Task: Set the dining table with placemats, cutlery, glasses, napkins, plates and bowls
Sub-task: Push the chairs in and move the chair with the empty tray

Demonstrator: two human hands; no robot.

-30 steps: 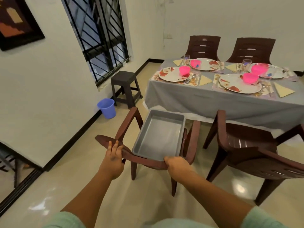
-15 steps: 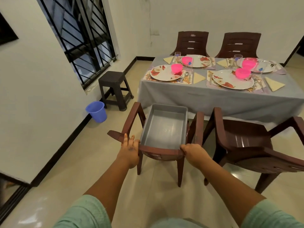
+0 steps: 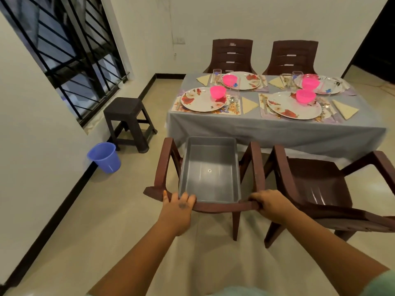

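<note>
Both hands grasp the top rail of a brown plastic chair: left hand at its left, right hand at its right. An empty grey tub sits on the seat, long axis pointing away toward the set counter just beyond.

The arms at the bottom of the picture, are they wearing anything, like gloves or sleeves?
No gloves. Both hands are bare, and so are the forearms. The left hand has a dark smudge on its back. The right hand shows no rings or watch. Only short pale green sleeves peek in at the bottom edge.
</note>
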